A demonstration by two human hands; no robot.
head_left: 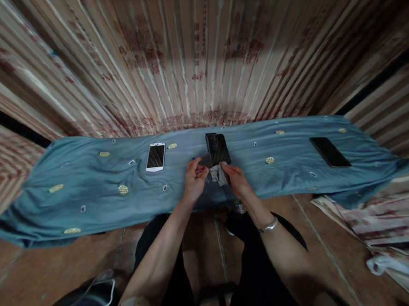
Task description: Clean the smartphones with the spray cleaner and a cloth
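Observation:
My right hand point(236, 176) is closed on a crumpled grey-white tissue point(219, 175), its fingertips at the lower edge of a black smartphone point(219, 147). The phone's dark screen shows smudges or reflections. Behind its top left corner another dark, flat edge shows, mostly hidden. My left hand point(195, 179) is just left of the tissue, fingers curled and pinched together close to the tissue's edge. A tiny blue spot shows at those fingers; what they hold is too small to make out. To the left lies a white smartphone point(155, 157) with a dark screen.
A second black phone point(329, 152) lies toward the right end of the narrow table, which a blue patterned cloth point(98, 178) covers. Pleated curtains point(191, 57) hang close behind and at both sides. A dark round object with a white cable point(111, 292) is at the lower left.

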